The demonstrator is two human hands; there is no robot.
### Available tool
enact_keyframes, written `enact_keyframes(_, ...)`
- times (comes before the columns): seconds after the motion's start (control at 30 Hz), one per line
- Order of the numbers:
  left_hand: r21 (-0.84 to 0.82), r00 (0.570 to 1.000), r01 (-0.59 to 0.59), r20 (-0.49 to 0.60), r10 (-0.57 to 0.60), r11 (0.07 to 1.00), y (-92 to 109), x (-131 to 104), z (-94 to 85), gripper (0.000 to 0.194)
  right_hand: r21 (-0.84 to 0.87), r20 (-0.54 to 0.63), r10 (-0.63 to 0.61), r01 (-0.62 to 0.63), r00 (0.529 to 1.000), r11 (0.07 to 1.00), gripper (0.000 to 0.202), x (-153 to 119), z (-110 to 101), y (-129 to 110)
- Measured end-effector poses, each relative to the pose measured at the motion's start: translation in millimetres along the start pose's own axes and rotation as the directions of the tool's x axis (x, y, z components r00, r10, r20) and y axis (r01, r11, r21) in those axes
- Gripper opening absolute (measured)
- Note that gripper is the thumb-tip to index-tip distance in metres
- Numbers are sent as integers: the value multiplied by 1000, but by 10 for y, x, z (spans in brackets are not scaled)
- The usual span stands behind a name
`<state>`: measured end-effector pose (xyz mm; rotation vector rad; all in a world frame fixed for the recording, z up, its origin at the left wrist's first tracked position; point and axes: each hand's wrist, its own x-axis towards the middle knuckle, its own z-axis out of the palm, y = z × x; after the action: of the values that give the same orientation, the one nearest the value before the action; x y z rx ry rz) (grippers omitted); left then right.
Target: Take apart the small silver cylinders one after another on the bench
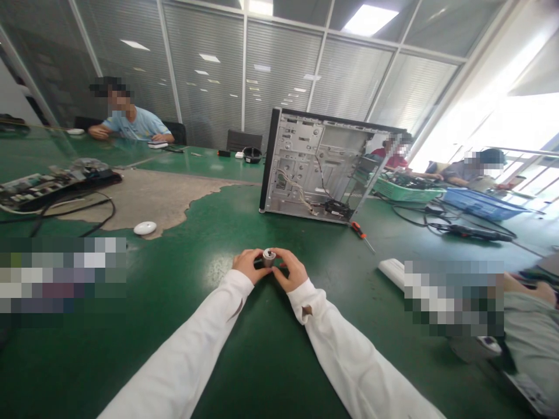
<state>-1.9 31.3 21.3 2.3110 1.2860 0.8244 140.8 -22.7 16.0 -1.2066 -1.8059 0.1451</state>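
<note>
A small silver metal cylinder with a dark fitting on its top stands upright at the middle of the green table. My left hand grips it from the left, thumb and fingers closed around its side. From the right, my right hand pinches the same cylinder between thumb and forefinger. Something small and red shows by my right hand, too hidden to name. Beyond the hands an open computer case stands on the table, with loose cables inside. A screwdriver with an orange and black handle lies near its right corner.
A white oval object and electronics with black cables lie on the left. On the right are a green basket, a blue basket and black cables. Several other people sit around the table, one sleeve close at right.
</note>
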Motion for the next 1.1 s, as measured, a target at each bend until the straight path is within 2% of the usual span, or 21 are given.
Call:
enact_keyframes(0.17, -80, 998, -60, 23, 62, 995, -28, -11, 8, 43, 13, -29, 6, -5, 1000, 1000, 43, -6, -10, 27)
enact_keyframes(0.33, -279, 997, -30, 66, 51, 960, -23, -2, -25, 43, 93, -63, 175, -169, 983, 981, 44, 2, -58, 46)
enact_keyframes(0.5, -570, 994, 83, 109, -26, 818, -43, 27, -6, 37, 331, -11, 378, -353, 926, 875, 37, 2, -39, 95)
enact_keyframes(0.63, -704, 985, 160, 163, -62, 692, -51, 33, -1, 33, 481, 30, 451, -409, 892, 776, 38, -9, 23, 149)
enact_keyframes(0.87, -762, 976, 217, 174, -129, 610, 11, 26, -53, 27, 601, 69, 510, -444, 858, 665, 33, -5, 66, 172)
enact_keyframes(0.97, -747, 973, 230, 172, -152, 624, 28, 23, -67, 24, 657, 80, 543, -454, 836, 602, 29, 3, 58, 151)
enact_keyframes(1.1, -702, 975, 220, 145, -167, 677, 13, 23, -52, 23, 716, 125, 627, -507, 769, 480, 26, 6, 48, 138)
